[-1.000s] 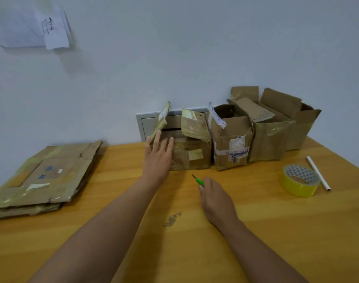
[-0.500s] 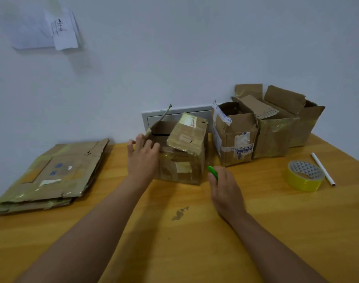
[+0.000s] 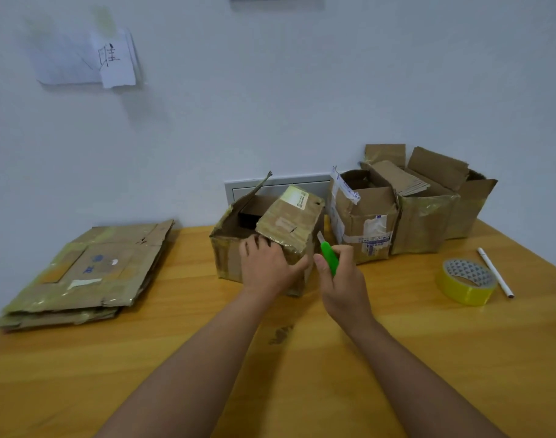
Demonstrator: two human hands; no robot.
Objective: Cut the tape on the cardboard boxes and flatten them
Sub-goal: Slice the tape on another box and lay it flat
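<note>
While left hand [image 3: 268, 267] grips box [image 3: 229, 251], right hand [image 3: 343, 287] holds cutter [image 3: 329, 257]

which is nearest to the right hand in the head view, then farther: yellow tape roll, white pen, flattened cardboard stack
From the right hand:
1. Yellow tape roll, to its right.
2. White pen, just beyond the roll.
3. Flattened cardboard stack, far left.

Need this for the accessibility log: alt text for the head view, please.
A person's left hand grips an open cardboard box on a wooden table while the right hand holds a green cutter beside it. Flattened boxes lie left; more boxes and a tape roll right.
</note>
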